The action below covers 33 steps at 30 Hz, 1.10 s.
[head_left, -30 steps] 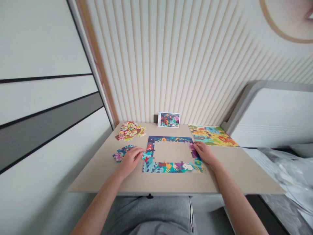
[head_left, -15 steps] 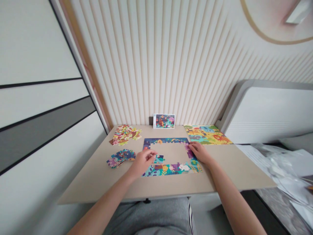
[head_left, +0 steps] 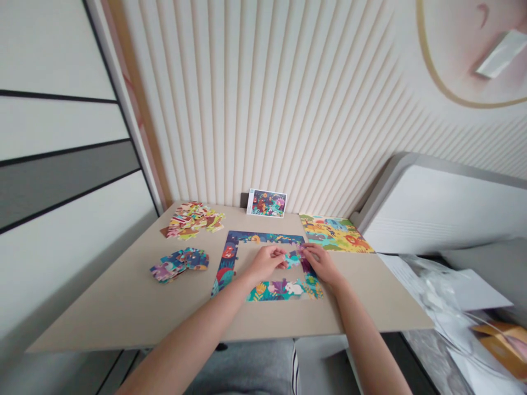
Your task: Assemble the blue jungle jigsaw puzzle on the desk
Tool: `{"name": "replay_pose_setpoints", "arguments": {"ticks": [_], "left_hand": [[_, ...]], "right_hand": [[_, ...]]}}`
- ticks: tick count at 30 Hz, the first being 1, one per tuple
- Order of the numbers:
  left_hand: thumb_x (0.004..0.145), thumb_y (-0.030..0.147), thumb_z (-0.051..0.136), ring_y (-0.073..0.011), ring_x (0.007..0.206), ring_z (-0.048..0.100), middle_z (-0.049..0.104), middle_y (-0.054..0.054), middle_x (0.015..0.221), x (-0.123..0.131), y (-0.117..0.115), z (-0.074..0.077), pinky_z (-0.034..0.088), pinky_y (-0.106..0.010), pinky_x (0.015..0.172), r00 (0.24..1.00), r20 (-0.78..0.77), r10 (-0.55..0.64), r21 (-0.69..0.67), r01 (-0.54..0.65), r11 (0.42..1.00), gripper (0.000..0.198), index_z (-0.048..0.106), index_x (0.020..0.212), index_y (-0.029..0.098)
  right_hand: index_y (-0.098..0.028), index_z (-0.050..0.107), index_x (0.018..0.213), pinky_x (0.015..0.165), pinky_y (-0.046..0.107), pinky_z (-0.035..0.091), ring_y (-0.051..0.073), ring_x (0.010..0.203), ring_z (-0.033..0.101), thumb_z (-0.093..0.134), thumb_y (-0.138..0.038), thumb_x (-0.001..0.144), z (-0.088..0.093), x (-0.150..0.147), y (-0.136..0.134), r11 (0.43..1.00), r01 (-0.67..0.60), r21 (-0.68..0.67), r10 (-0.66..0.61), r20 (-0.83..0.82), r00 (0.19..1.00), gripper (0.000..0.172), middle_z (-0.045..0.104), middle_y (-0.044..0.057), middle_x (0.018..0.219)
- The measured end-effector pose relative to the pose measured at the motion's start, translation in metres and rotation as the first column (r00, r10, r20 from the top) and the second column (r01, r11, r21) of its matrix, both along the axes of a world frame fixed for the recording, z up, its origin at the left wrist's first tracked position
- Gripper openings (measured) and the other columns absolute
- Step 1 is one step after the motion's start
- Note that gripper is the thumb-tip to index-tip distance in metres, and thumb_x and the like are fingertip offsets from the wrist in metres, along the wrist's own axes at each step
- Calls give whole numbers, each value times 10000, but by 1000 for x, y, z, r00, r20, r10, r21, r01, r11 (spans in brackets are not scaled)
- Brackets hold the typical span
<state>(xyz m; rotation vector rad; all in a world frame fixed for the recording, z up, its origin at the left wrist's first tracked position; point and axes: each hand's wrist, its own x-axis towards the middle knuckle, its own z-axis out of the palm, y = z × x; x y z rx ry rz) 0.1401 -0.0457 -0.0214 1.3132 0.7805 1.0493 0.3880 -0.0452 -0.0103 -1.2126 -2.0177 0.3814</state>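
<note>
My left grip (head_left: 278, 258) pinches a teal piece (head_left: 292, 259) inside the puzzle border (head_left: 226, 264); my right grip (head_left: 321, 263), closure unclear, rests at the puzzle border's right, perhaps steadying it.

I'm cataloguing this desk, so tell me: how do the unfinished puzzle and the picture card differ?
The puzzle lies flat on the table, while the card stands up. The puzzle has a gap in its middle; the card's picture is whole. The puzzle looks larger than the card. Both show dark blue, purple and teal.
</note>
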Motion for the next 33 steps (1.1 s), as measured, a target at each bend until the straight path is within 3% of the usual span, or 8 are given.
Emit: {"name": "replay_pose_setpoints", "arguments": {"ticks": [7, 15, 23, 28, 30, 33], "left_hand": [[871, 386, 708, -170, 756, 722, 702, -37, 863, -15, -3, 6, 592, -327, 769, 997, 75, 8, 3, -8, 1000, 280, 648, 1038, 169], [860, 371, 702, -174, 730, 716, 704, -35, 836, -13, -10, 10, 585, -311, 717, 998, 65, -26, 43, 24, 999, 240, 651, 978, 168], [877, 335, 655, -180, 727, 705, 710, -39, 821, -12, -7, 3, 570, -294, 692, 999, -39, -3, 115, 7, 993, 219, 660, 1015, 166], [806, 234, 709, -211, 802, 701, 726, -56, 909, -14, -9, 1, 560, -328, 758, 986, -161, 49, 199, -16, 980, 279, 690, 1081, 186], [782, 206, 738, -240, 932, 692, 719, -74, 1040, -16, -13, 3, 547, -369, 871, 965, -248, 89, 318, -5, 948, 390, 682, 1168, 208], [775, 217, 777, -291, 1188, 607, 636, -103, 1286, -19, -20, 8, 468, -434, 1050, 869, -436, 235, 565, 61, 823, 605, 587, 1348, 254]], "right_hand": [[-288, 772, 1040, 990, 450, 505, 276, 1102, 651, 540, -502, 990, 13, -17, -9, 986, -149, -68, 145, -67, 987, 320, 721, 81, 1185], [-277, 766, 926, 960, 449, 516, 272, 1047, 664, 573, -503, 967, 7, -21, -7, 981, -181, -69, 175, -84, 981, 300, 733, 82, 1113], [-263, 762, 861, 941, 440, 517, 261, 1008, 668, 601, -489, 953, 6, -22, -8, 975, -206, -84, 199, -89, 976, 293, 733, 80, 1096], [-254, 751, 840, 919, 414, 516, 251, 997, 665, 593, -475, 963, 9, -23, -9, 969, -220, -111, 208, -109, 972, 299, 725, 80, 1080], [-248, 746, 833, 908, 406, 518, 249, 992, 664, 595, -477, 961, 9, -24, -10, 967, -226, -120, 212, -116, 970, 303, 722, 81, 1087], [-245, 746, 836, 911, 408, 520, 256, 1008, 662, 604, -496, 951, 9, -27, -11, 964, -232, -130, 216, -129, 968, 311, 723, 85, 1110]]}}
